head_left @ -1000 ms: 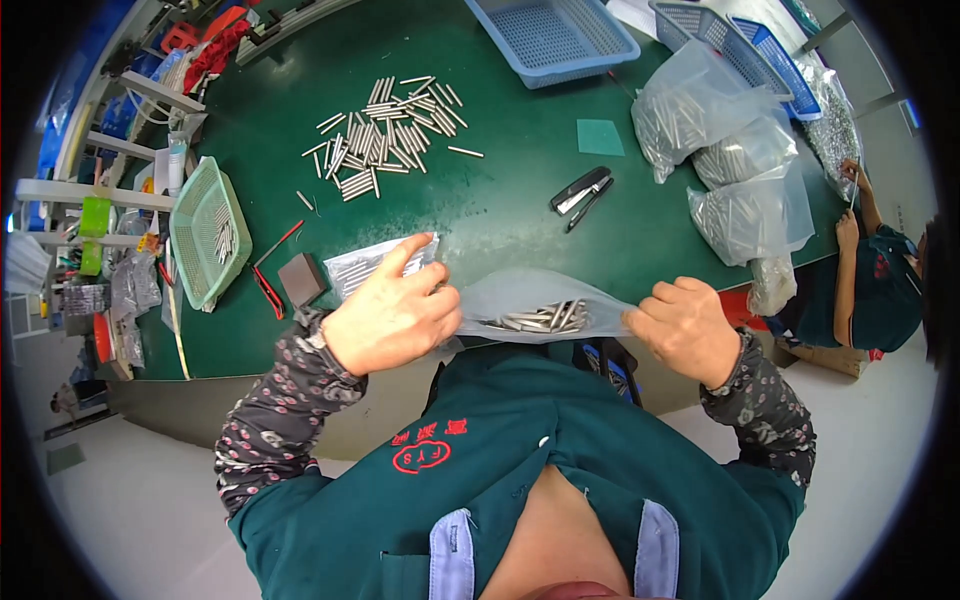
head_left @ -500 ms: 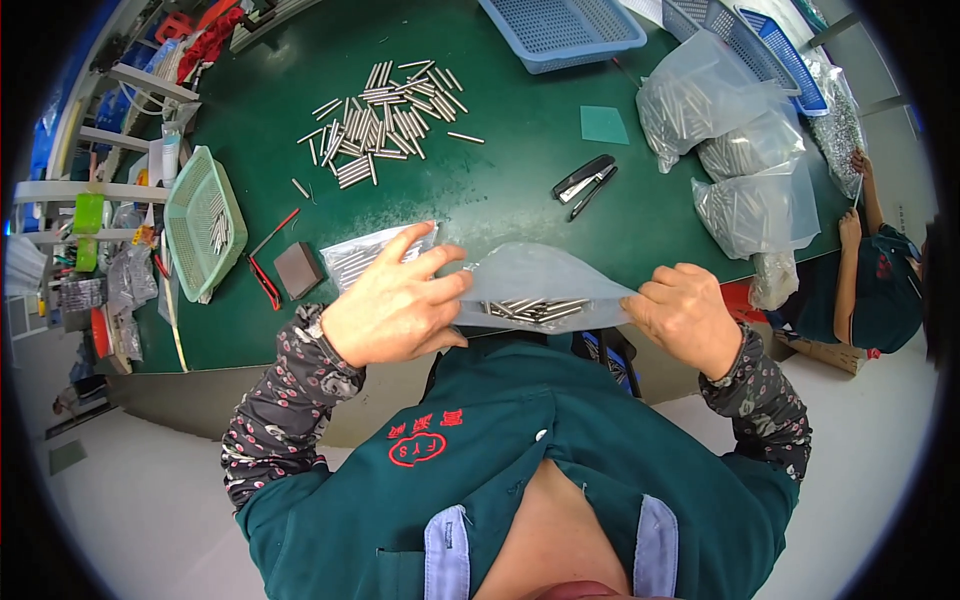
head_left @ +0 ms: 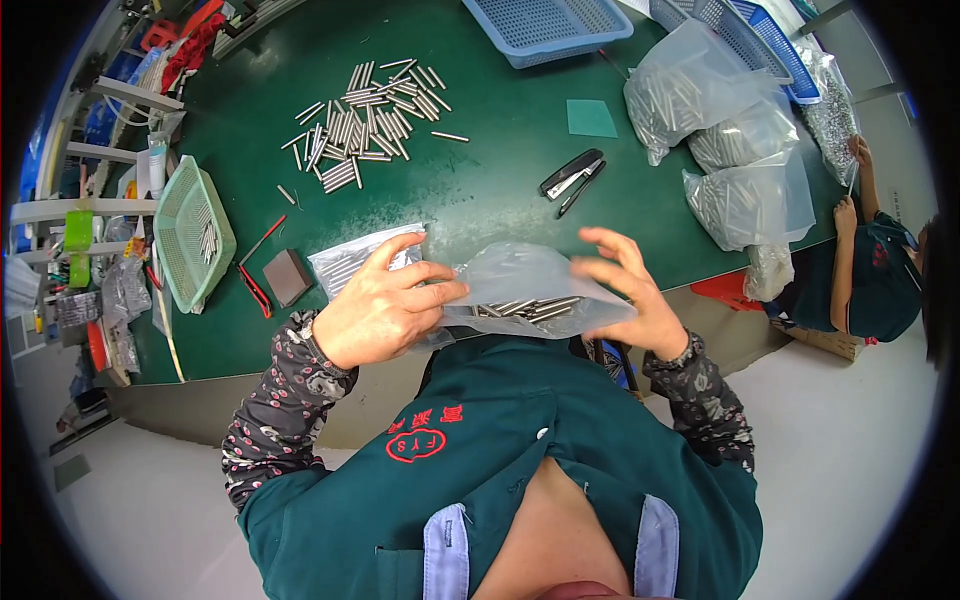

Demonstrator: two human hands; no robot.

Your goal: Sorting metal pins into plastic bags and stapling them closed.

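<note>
My half-curled left hand (head_left: 385,305) gripped one translucent plastic bag (head_left: 520,270) of silvery metal pins (head_left: 530,308); my right hand (head_left: 632,292) spread open at its edge. One black stapler (head_left: 570,173) lay beyond.

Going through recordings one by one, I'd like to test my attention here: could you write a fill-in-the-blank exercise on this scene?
The brown rectangular block lies to the ____ of the person's bare left hand.
The black stapler lies nearer the person's bare ____ hand.
The rectangular plastic mesh basket beside the red-handled metal tool is pale ____.
Silvery metal rods lie ____ the translucent plastic bag between both hands.
Missing words: left; right; green; inside.
</note>
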